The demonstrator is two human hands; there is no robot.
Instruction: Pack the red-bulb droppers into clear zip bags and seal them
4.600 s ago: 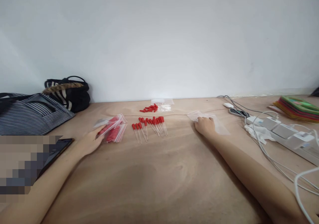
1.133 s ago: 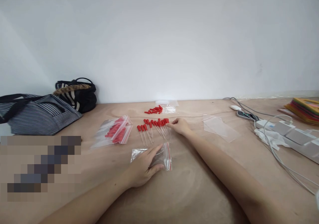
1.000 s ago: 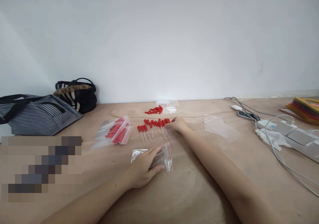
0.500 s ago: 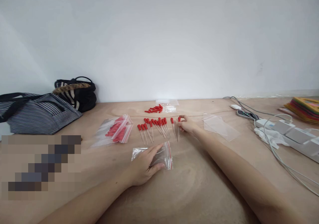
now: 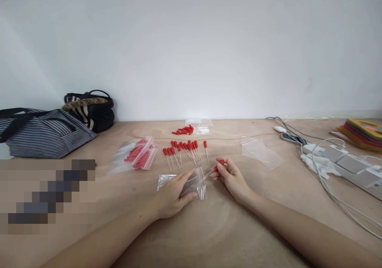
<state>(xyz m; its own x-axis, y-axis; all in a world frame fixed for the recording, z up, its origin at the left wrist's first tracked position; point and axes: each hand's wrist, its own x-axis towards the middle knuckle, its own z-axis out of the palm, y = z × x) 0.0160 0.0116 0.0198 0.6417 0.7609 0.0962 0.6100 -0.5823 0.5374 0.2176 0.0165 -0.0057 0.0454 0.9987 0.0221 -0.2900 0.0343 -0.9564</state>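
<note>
My left hand point(image 5: 174, 194) lies on a clear zip bag point(image 5: 195, 183) with a red seal strip, thumb and fingers holding its mouth. My right hand point(image 5: 231, 176) pinches a red-capped glass dropper point(image 5: 217, 167) by the bulb, its thin tip pointing at the bag's opening. Beyond the bag, several more red-capped droppers point(image 5: 183, 150) lie in a row on the wooden table point(image 5: 209, 228). A stack of filled bags with red contents point(image 5: 135, 156) rests to the left of the row.
Loose red caps point(image 5: 182, 131) and a small clear bag lie near the wall. Empty clear bags point(image 5: 259, 152) sit to the right. Further right are cables, a power strip point(image 5: 346, 158), a phone and coloured folders point(image 5: 362, 129). Striped bags point(image 5: 44, 133) stand at far left.
My right hand picked one dropper from the row's right end and drew it back toward the bag's mouth. My left hand stayed on the bag.
</note>
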